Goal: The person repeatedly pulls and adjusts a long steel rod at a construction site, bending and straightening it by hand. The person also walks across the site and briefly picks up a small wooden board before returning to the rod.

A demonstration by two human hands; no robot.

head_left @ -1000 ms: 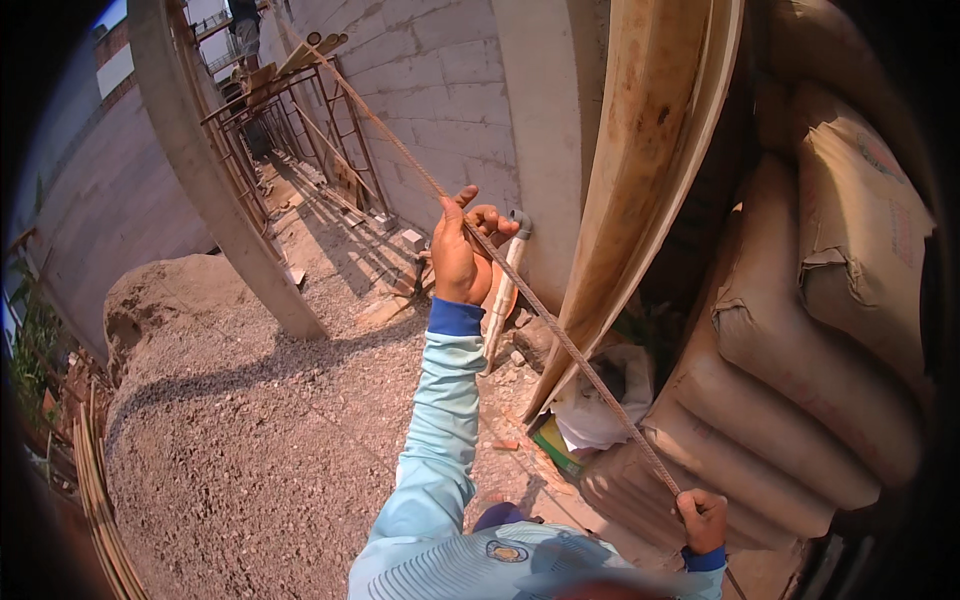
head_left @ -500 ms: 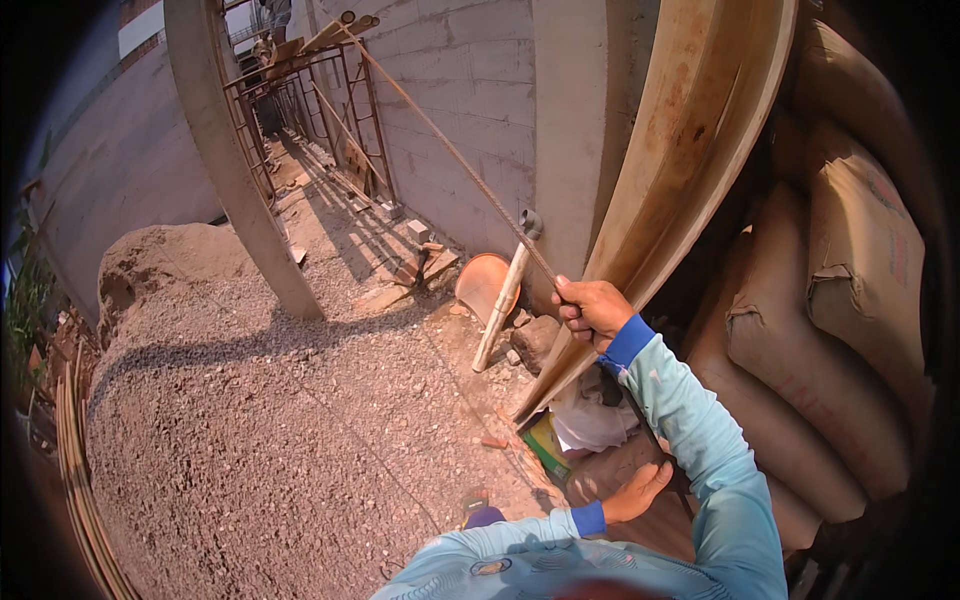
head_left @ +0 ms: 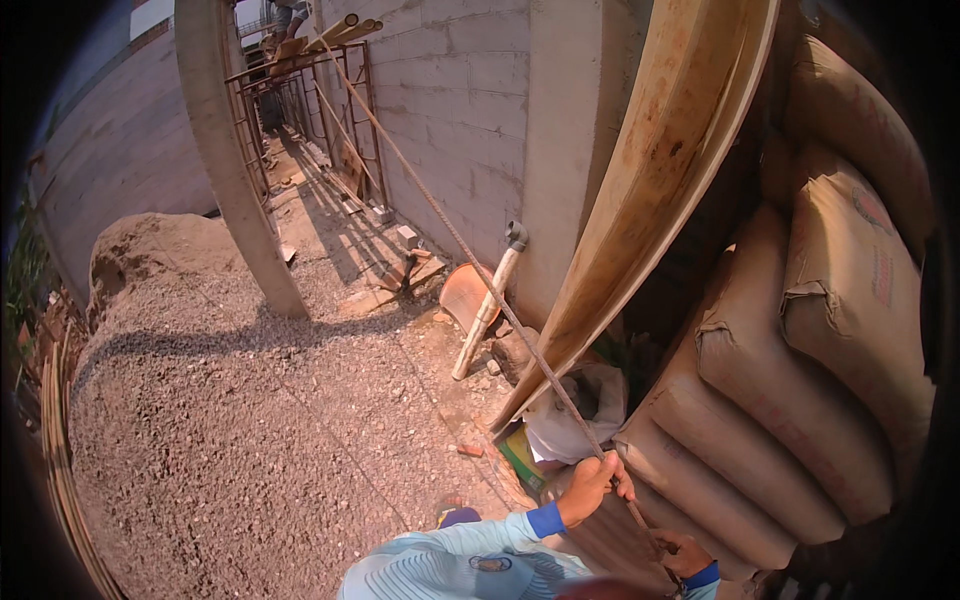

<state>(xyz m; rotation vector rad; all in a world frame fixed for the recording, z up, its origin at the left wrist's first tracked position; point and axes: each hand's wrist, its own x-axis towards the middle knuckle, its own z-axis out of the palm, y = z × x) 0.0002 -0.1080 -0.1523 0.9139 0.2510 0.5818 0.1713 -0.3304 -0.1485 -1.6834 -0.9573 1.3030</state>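
A long ribbed steel bar (head_left: 455,235) slants from the scaffold at the far left of the wall down to my body at the lower right. My left hand (head_left: 590,490) is closed around it, just in front of a white plastic sack (head_left: 570,440). Lower along the same bar, near its close end, my right hand (head_left: 684,554) is curled with the fingers bent on it, partly in shadow. Beside the hands rise stacked brown paper sacks (head_left: 740,470). The bar passes in front of an upright wooden board (head_left: 640,190).
Gravel (head_left: 250,430) spreads over the ground at left, with a sand heap (head_left: 160,255) behind. A concrete post (head_left: 215,130) leans there. By the wall are an orange bucket (head_left: 462,297) and a pipe (head_left: 487,315). A person (head_left: 290,18) is up on the scaffold (head_left: 310,70).
My right hand has come down and back toward my body. The left hand, open before, has moved up and now grips the bar. The bar's near part sits lower.
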